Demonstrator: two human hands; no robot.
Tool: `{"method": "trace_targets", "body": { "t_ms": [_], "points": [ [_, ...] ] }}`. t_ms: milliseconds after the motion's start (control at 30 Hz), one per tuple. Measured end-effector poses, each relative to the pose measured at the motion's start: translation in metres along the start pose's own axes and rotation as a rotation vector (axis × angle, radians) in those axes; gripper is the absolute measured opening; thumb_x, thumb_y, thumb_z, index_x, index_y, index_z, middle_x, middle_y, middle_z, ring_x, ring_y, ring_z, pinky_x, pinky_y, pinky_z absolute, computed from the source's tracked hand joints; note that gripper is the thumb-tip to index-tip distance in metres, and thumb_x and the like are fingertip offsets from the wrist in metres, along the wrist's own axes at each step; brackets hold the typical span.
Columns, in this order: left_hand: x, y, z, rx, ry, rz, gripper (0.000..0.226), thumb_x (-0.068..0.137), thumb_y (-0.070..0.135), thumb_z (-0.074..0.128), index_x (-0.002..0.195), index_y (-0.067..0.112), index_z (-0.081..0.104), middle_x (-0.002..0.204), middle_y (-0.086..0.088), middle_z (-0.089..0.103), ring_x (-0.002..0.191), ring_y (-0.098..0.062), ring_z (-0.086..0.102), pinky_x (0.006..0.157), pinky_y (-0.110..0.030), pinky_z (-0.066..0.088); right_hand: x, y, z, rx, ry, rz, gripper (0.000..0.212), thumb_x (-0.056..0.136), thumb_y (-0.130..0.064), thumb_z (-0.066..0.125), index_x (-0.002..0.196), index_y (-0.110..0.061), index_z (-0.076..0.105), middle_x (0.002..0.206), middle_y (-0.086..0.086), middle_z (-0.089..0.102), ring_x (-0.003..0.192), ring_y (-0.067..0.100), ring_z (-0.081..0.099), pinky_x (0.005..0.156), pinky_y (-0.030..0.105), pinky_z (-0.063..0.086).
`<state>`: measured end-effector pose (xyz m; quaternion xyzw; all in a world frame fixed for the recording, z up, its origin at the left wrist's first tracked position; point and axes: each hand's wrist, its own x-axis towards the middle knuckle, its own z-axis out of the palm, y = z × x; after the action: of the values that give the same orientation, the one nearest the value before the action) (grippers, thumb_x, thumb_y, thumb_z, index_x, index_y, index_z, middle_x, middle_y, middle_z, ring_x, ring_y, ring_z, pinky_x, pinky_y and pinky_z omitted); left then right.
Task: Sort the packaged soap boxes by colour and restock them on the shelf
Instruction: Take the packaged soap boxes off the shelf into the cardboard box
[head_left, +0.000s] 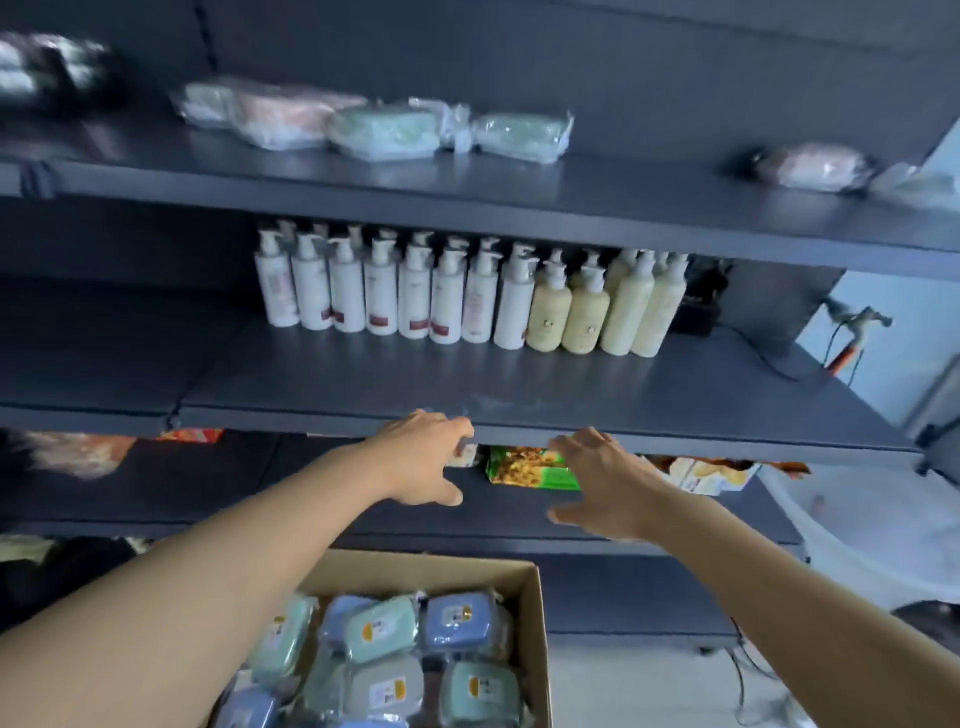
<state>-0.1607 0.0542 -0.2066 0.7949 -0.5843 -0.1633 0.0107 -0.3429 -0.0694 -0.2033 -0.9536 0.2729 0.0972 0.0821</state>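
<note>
**Restock barely begun; carton still full**

Soap boxes (410, 660), green and blue mixed, fill cardboard carton (535, 597) below the shelf's (623, 436) front edge. Left hand (421, 457) pinches a small pack; can't identify it. Right hand (608, 483) spread, empty. A few wrapped soaps (384, 130) sit on the top shelf.

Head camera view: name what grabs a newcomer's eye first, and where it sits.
Two bare forearms reach under the middle shelf, left hand and right hand beside a green snack packet. Above them stands a row of pump bottles. Below, a cardboard box holds blue and green soap packs.
</note>
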Motion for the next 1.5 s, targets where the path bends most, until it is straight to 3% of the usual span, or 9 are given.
{"method": "trace_targets", "body": {
  "t_ms": [167,467,733,867,1133,1367,1500],
  "points": [
    [0.000,0.015,-0.081,-0.016,0.085,0.071,0.077,0.082,0.041,0.067,0.146,0.026,0.027,0.147,0.002,0.036,0.133,-0.019,0.035,0.104,-0.039,0.038,-0.008,0.008,-0.079,-0.007,0.147,0.058,0.079,0.083,-0.046,0.063,0.146,-0.019,0.024,0.137,0.006,0.036,0.128,0.025,0.035,0.101,0.039,0.040],
    [0.028,0.043,-0.178,-0.015,0.331,0.125,0.063,0.081,0.037,0.067,0.136,0.029,0.038,0.138,0.005,0.045,0.118,-0.016,0.044,0.096,-0.039,0.044,-0.018,0.042,-0.174,-0.025,0.393,0.142,0.073,0.083,-0.046,0.064,0.142,-0.019,0.031,0.135,0.005,0.038,0.125,0.025,0.039,0.098,0.037,0.041],
    [0.106,0.077,-0.232,-0.014,0.429,0.143,0.068,0.083,0.036,0.069,0.142,0.025,0.036,0.144,0.002,0.042,0.133,-0.015,0.037,0.104,-0.031,0.035,0.005,0.134,-0.228,0.002,0.488,0.216,0.073,0.083,-0.042,0.064,0.143,-0.018,0.030,0.134,0.008,0.037,0.125,0.025,0.038,0.100,0.040,0.040],
    [0.158,0.085,-0.247,0.037,0.473,0.053,0.065,0.085,0.035,0.066,0.142,0.024,0.035,0.148,0.004,0.037,0.136,-0.017,0.031,0.105,-0.038,0.036,0.041,0.184,-0.245,0.010,0.476,0.194,0.072,0.084,-0.041,0.065,0.142,-0.016,0.030,0.136,0.008,0.036,0.124,0.026,0.039,0.099,0.039,0.041],
    [0.257,0.064,-0.282,0.239,0.519,-0.256,0.070,0.087,0.031,0.062,0.147,0.023,0.028,0.152,0.002,0.031,0.136,-0.025,0.033,0.106,-0.035,0.034,0.131,0.255,-0.288,-0.066,0.447,0.041,0.077,0.085,-0.045,0.063,0.145,-0.018,0.024,0.138,0.008,0.034,0.127,0.028,0.038,0.102,0.039,0.039],
    [0.328,0.037,-0.278,0.331,0.463,-0.412,0.075,0.085,0.021,0.057,0.149,0.027,0.018,0.153,0.002,0.026,0.141,-0.023,0.026,0.112,-0.037,0.027,0.185,0.304,-0.300,-0.096,0.419,0.029,0.071,0.086,-0.046,0.061,0.142,-0.020,0.027,0.134,0.005,0.035,0.125,0.026,0.039,0.095,0.037,0.038],
    [0.344,0.050,-0.272,0.409,0.588,-0.379,0.065,0.086,0.032,0.059,0.144,0.030,0.031,0.144,0.000,0.044,0.128,-0.026,0.040,0.103,-0.036,0.036,0.198,0.331,-0.299,-0.099,0.413,0.052,0.071,0.084,-0.046,0.063,0.140,-0.020,0.029,0.132,0.007,0.036,0.124,0.028,0.040,0.101,0.040,0.037]
  ]
}}
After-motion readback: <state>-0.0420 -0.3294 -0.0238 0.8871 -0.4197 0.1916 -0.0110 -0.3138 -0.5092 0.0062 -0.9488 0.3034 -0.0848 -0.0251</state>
